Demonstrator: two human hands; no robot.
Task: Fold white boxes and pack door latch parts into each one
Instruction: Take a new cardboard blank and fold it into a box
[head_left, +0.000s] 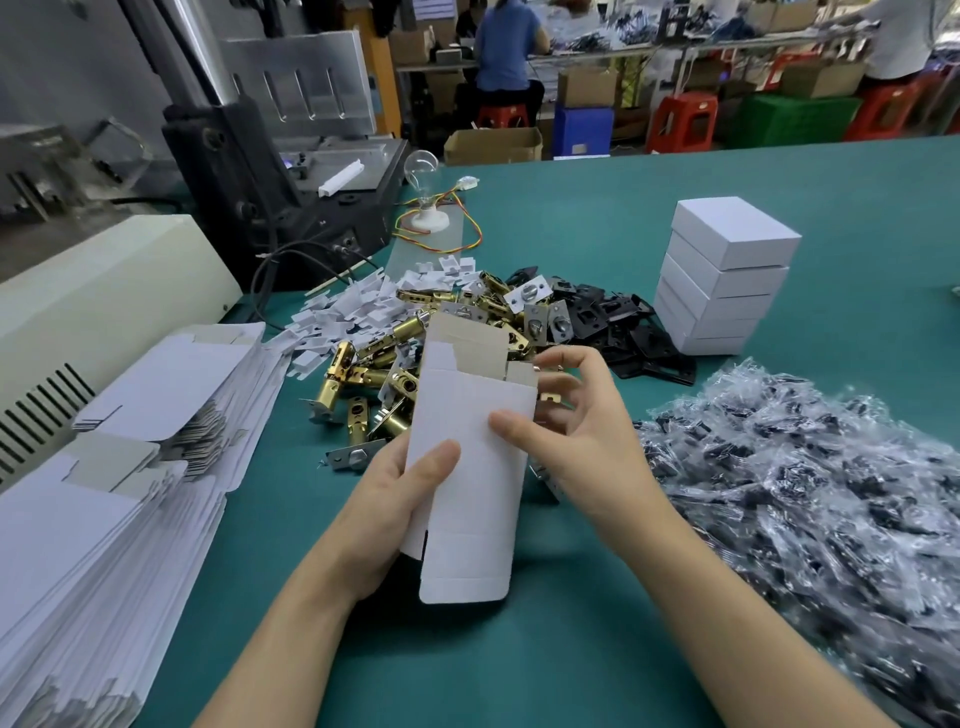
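Gripping hands: the left hand (400, 499) clamps the lower left edge of the white box (467, 467), thumb flat on its front. The right hand (571, 431) pinches the right edge, thumb in front, fingers curled behind.
White box: half-opened card sleeve, smooth white outside, raw grey inside, held upright over the table (571, 649); rounded tuck flap at the bottom, top flaps open.
Table: matte teal mat.
Flat blanks (104, 519): thick fanned stacks of white card, left.
Bagged parts (805, 493): crinkly clear bags of dark pieces, heaped right.
Brass latches (374, 364): shiny cylinders piled just behind the box.
Black plates (613, 322): flat, matte, beyond the brass.
Card inserts (353, 306): small white die-cut scraps.
Finished boxes (722, 275): closed, square-edged, stacked in a column.
Glass bulb (422, 171): clear, on a white base, far back.
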